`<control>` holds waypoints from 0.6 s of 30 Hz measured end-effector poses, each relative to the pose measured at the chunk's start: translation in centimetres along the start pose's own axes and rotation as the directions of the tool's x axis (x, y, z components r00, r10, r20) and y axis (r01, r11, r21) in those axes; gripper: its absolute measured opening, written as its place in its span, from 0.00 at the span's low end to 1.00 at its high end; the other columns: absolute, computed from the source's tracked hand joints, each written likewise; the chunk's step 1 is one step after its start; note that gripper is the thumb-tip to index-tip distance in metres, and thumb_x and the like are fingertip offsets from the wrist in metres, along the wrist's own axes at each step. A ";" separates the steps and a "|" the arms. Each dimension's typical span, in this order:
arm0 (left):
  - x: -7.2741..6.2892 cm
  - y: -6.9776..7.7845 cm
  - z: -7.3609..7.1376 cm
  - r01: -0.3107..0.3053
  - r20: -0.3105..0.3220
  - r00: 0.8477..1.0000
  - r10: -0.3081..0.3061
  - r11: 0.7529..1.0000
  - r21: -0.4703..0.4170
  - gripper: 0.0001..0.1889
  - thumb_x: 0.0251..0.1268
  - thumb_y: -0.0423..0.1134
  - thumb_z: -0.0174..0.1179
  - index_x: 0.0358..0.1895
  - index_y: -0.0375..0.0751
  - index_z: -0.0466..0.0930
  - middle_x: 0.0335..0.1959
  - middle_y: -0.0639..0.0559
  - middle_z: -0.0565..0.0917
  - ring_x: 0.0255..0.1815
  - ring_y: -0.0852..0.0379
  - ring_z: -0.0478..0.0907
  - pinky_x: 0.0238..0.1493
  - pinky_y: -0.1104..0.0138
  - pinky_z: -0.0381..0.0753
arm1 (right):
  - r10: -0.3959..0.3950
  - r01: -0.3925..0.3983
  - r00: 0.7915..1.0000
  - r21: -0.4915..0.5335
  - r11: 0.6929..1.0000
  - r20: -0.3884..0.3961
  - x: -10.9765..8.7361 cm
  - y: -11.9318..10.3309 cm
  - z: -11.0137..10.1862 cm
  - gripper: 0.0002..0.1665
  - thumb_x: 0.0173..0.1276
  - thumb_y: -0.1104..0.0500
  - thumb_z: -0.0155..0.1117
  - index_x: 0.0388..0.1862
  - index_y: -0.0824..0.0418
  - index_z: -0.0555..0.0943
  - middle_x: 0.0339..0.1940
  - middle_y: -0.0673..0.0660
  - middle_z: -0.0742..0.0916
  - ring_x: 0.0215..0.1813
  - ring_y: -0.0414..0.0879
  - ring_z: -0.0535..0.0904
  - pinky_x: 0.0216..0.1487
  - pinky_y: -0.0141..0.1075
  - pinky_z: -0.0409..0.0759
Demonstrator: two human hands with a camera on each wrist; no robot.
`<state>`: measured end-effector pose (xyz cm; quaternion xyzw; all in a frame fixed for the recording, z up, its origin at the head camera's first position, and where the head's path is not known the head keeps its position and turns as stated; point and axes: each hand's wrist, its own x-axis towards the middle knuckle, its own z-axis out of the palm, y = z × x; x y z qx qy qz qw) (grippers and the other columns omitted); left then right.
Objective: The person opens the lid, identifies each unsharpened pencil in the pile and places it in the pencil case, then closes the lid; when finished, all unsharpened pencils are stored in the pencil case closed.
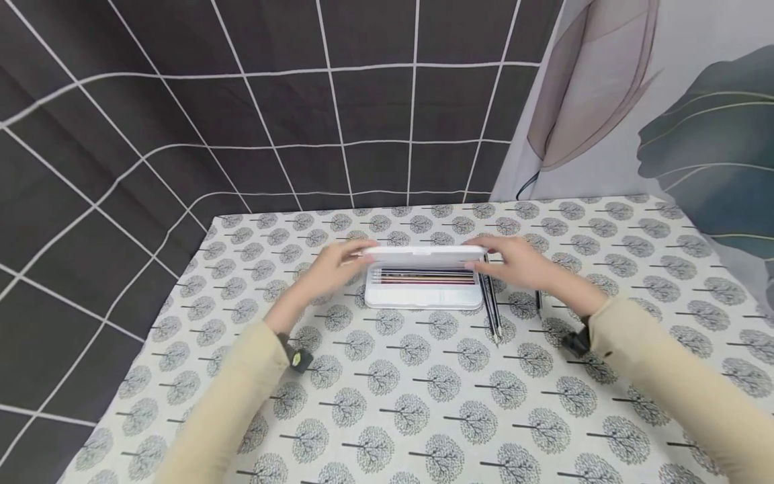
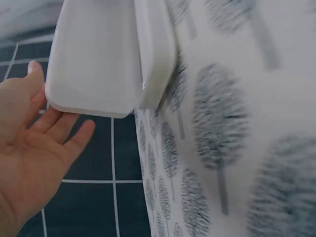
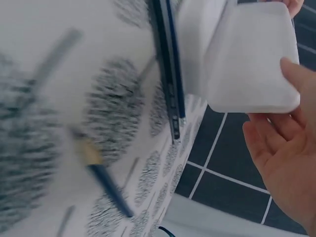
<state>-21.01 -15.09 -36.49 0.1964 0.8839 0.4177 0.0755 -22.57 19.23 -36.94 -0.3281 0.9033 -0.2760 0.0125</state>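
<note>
A white pencil case (image 1: 417, 298) stands on the table with its lid (image 1: 423, 255) tilted up along the far side. Several pencils (image 1: 426, 277) lie side by side inside it. My left hand (image 1: 329, 269) holds the lid's left end, the thumb at its near edge. In the left wrist view the fingers of that hand (image 2: 42, 136) curve behind the lid (image 2: 94, 59). At the lid's other end, my right hand (image 1: 520, 264) pinches it between thumb and fingers. The right wrist view shows the thumb (image 3: 295, 74) on the lid's edge.
Two dark pencils (image 1: 492, 306) lie beside the case's right end. A short blue pencil (image 3: 111, 185) rests farther right, under my right forearm. A tree-print cloth (image 1: 417, 417) covers the table. Behind hangs a dark gridded curtain (image 1: 375, 111), with a leaf-patterned one (image 1: 611, 87) to the right.
</note>
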 end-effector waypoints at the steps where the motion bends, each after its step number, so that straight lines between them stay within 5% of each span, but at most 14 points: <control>1: -0.7 -0.1 0.2 -0.021 0.025 0.999 0.020 0.999 0.028 0.23 0.67 0.47 0.53 0.63 0.44 0.71 0.59 0.45 0.76 0.58 0.45 0.74 0.55 0.49 0.76 | -0.012 0.012 1.000 0.005 1.000 0.013 -0.6 -0.3 0.2 0.28 0.65 0.52 0.61 0.60 0.65 0.73 0.55 0.65 0.80 0.52 0.59 0.79 0.57 0.53 0.75; 7: -3.8 -0.5 1.4 -0.077 0.175 0.984 0.038 0.972 0.223 0.26 0.67 0.47 0.53 0.67 0.44 0.65 0.70 0.47 0.63 0.71 0.46 0.57 0.71 0.50 0.53 | -0.102 0.108 0.990 -0.063 0.992 0.097 -3.1 -1.3 1.5 0.29 0.64 0.51 0.62 0.60 0.66 0.74 0.62 0.64 0.76 0.62 0.61 0.71 0.64 0.55 0.67; 18: -4.8 0.0 2.1 -0.114 0.310 0.951 0.011 0.942 0.317 0.34 0.64 0.48 0.57 0.69 0.38 0.58 0.73 0.49 0.54 0.74 0.49 0.49 0.72 0.53 0.49 | -0.060 0.075 0.988 -0.097 0.992 0.144 -4.1 -1.2 2.6 0.29 0.63 0.54 0.63 0.60 0.66 0.73 0.66 0.63 0.72 0.67 0.61 0.66 0.66 0.55 0.62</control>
